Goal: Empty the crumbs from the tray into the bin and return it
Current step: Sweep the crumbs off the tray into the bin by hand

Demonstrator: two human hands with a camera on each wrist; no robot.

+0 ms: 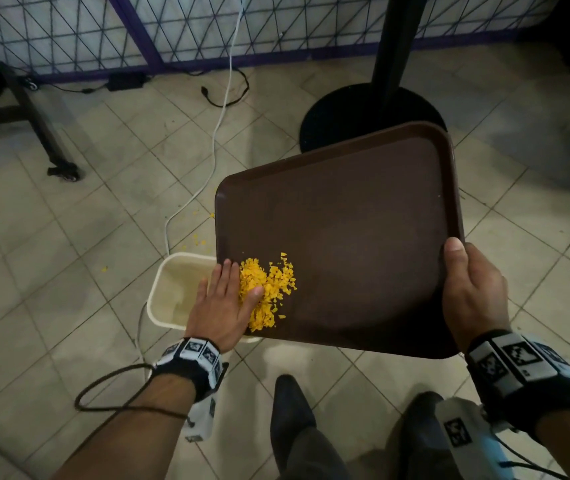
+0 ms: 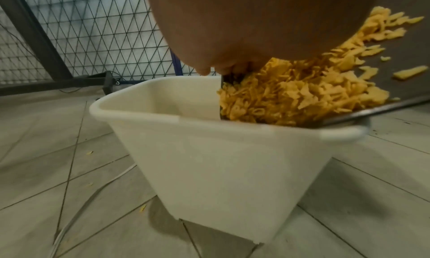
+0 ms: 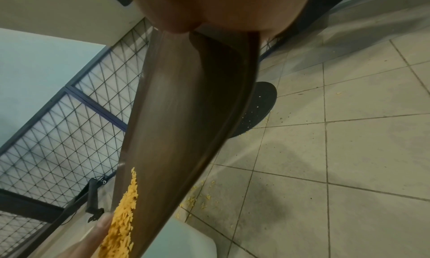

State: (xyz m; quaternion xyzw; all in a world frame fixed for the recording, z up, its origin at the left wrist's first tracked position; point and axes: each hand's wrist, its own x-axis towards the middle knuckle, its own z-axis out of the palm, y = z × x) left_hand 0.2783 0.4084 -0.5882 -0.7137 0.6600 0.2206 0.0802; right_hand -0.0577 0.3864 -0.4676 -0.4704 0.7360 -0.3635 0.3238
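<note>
Brown tray (image 1: 345, 237) gripped right, left hand (image 1: 223, 303) flat

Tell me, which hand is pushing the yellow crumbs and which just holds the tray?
The left hand lies flat on the crumbs. The right hand grips the tray edge.

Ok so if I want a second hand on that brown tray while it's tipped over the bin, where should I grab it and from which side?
Probably the far rim of the tray, coming from beyond it. That raised lip gives curled fingers an edge, and it is free: the right hand already grips the right rim, while the low left corner carries the crumbs above the bin, with the left hand lying flat there.
</note>
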